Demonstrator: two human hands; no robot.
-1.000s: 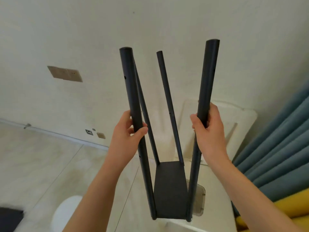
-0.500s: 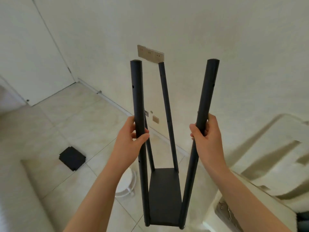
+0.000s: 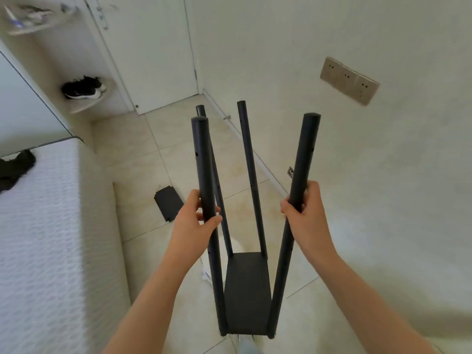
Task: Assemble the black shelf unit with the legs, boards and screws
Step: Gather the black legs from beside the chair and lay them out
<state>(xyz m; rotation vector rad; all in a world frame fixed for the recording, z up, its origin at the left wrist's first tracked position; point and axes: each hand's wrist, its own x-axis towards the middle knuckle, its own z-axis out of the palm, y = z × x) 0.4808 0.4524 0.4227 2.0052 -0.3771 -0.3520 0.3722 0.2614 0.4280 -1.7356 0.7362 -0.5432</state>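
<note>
Currently my left hand is wrapped round the near-left leg, thumb across the front and fingers curled behind. My right hand grips the near-right leg the same way, at mid-length. I hold the shelf unit upright over the tiled floor. It is round matte-black tubing with small screw holes, splaying upward from a flat bottom board. A loose black board lies on the tiles, well apart.

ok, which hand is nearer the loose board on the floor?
Left. The left hand grips the front-left leg, just right of the board; the right hand grips the front-right leg, farther right.
</note>
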